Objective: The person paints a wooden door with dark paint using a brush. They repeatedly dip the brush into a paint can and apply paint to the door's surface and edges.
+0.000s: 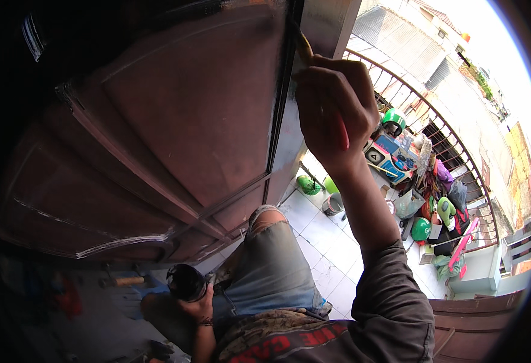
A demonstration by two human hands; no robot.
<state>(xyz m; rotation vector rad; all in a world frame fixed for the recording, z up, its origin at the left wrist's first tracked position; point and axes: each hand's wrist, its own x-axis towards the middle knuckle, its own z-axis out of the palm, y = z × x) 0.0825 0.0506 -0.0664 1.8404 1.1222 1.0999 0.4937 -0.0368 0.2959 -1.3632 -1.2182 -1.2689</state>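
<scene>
My right hand (pixel 336 112) is raised and closed around a paintbrush (pixel 303 48). The brush's red handle end sticks out below my fingers, while its tip lies in shadow by the upper edge of a brown panelled door (pixel 199 109). Along that edge runs a glossy black strip (pixel 275 130). Low in front of my lap, my left hand (pixel 202 307) grips a dark round can (pixel 185 282). The can looks black inside; how much it holds cannot be made out. Light glints off the door's raised mouldings.
White tiles (pixel 323 275) cover the floor. To the right, a curved metal railing (pixel 425 97) borders a pile of bags, boxes and green helmets (pixel 393 120). A bucket (pixel 333 204) stands near the door. At lower left lies a wooden-handled tool (pixel 129 281) in shadow.
</scene>
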